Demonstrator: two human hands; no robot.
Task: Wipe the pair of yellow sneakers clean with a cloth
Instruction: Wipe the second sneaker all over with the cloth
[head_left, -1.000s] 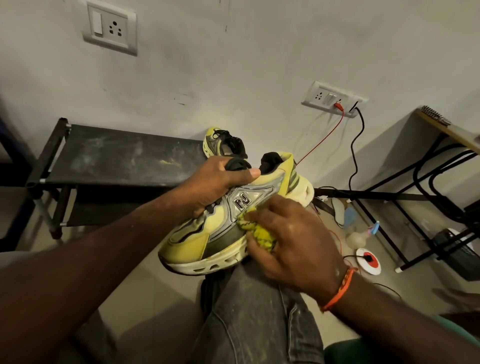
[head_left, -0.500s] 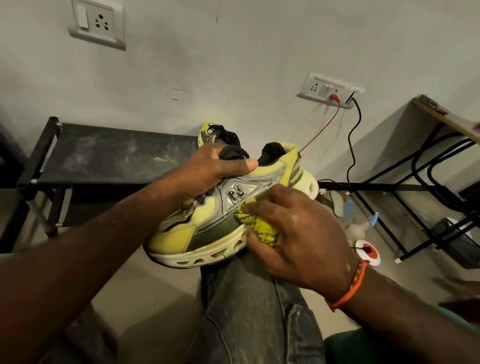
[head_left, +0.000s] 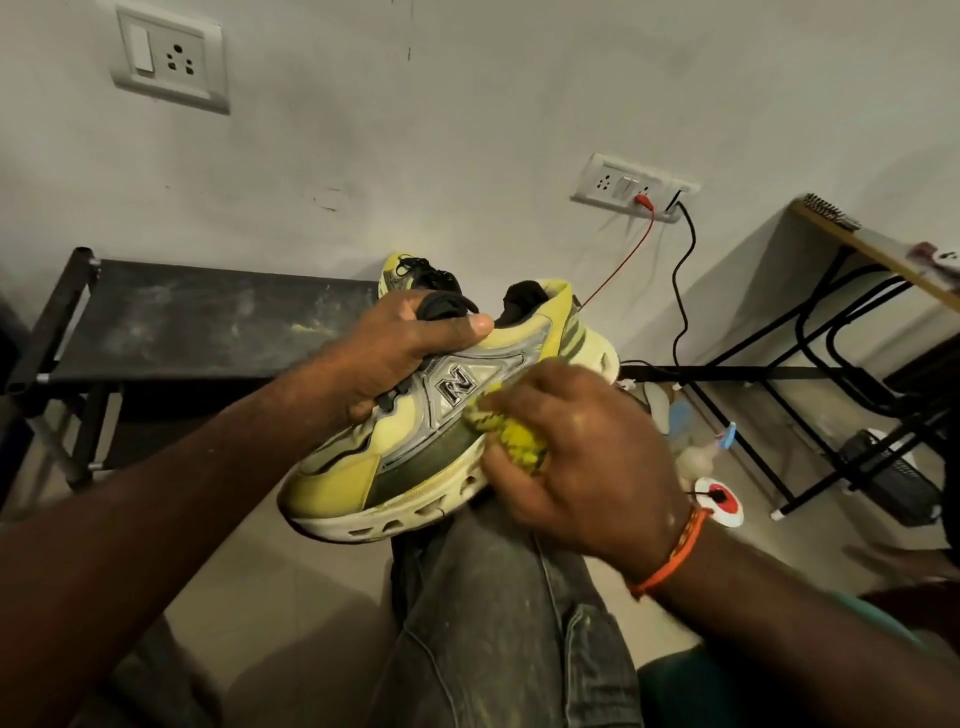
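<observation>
A yellow sneaker (head_left: 363, 462) with a silver N logo and white sole rests on my knee, toe pointing left. My left hand (head_left: 395, 353) grips it by the tongue and collar, thumb across the top. My right hand (head_left: 576, 457) holds a bunched yellow cloth (head_left: 511, 434) and presses it against the shoe's side just below the logo. The second yellow sneaker (head_left: 410, 275) stands on the right end of the black bench (head_left: 197, 322), mostly hidden behind my left hand.
A white wall with two socket plates (head_left: 171, 62) (head_left: 628, 187) is straight ahead; red and black cables hang from the right one. A metal-framed desk (head_left: 872, 249) stands at right. Small items and a red-white disc (head_left: 719, 499) lie on the floor beneath.
My right hand has slid the cloth slightly back along the shoe's side and is motion-blurred. The left hand keeps the same grip; the view has shifted a little.
</observation>
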